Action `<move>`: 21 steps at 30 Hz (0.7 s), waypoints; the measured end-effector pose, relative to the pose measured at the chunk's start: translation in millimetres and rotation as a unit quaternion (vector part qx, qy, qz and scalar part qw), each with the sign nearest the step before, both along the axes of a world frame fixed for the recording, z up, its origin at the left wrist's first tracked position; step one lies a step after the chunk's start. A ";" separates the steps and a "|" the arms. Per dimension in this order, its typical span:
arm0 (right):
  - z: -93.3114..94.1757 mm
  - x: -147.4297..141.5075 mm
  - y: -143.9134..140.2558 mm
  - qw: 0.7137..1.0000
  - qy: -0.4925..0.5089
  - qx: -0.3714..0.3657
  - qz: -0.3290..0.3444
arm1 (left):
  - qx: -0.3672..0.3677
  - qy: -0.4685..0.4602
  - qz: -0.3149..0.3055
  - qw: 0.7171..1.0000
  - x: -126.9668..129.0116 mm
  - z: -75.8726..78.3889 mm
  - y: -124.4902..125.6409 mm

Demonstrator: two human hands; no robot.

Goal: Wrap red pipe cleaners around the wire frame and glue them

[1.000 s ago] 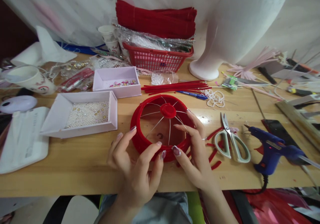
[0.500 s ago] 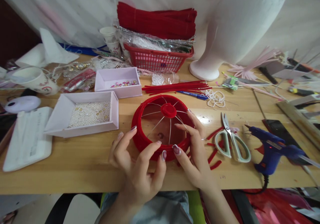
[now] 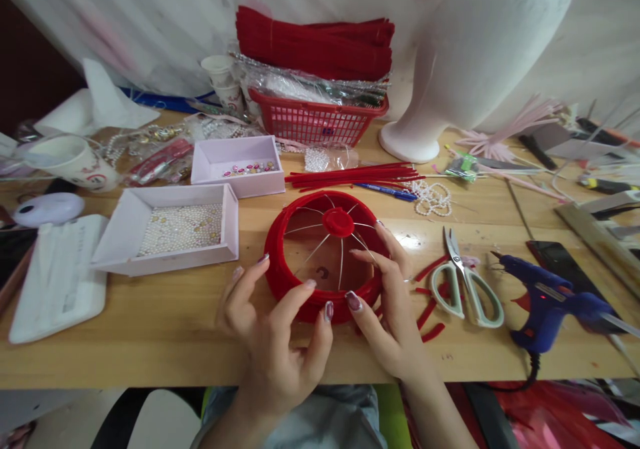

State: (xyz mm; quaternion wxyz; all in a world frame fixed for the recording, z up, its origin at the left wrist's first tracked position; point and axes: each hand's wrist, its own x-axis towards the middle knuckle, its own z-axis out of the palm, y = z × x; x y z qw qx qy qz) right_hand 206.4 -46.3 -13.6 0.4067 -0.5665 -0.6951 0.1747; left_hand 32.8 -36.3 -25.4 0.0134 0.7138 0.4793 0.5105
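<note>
Head camera: where is the red frame (image 3: 275, 257) being held?

"On the table (image 3: 165, 332), straight ahead, round without a long axis; it is being gripped by the right hand (image 3: 389, 322), the left hand (image 3: 280, 339) being held half-spread alongside."

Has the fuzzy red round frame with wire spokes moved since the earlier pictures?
No; the red frame shows no clear shift against the slim blue pen lying behind it on the wooden table.

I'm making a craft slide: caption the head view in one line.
Both hands at a round red frame with thin wire spokes, scissors and a blue glue gun to the right.
</note>
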 end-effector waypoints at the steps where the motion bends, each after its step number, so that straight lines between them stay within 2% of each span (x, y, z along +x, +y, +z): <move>1: -0.2 0.0 -0.1 1.000 -0.002 0.000 -0.001 | 0.004 -0.027 0.000 1.000 0.0 -1.3 0.9; 5: -1.2 0.0 -0.6 1.000 0.001 0.002 -0.004 | -0.017 -0.111 -0.003 0.994 -0.3 -5.3 2.2; 9: -1.7 0.5 0.6 1.000 0.000 0.011 0.000 | -0.095 -0.075 0.005 0.993 -0.6 -4.3 -1.4; 12: -1.9 0.9 1.2 1.000 -0.002 0.017 0.002 | -0.127 -0.045 0.006 0.991 0.1 -1.9 -3.4; 17: -2.4 1.1 1.0 1.000 0.001 0.012 0.000 | -0.137 -0.059 0.003 0.989 1.7 -4.7 -2.7; 21: -2.5 1.3 2.2 1.000 -0.002 0.025 0.001 | -0.093 -0.107 -0.015 0.990 3.9 -9.8 0.8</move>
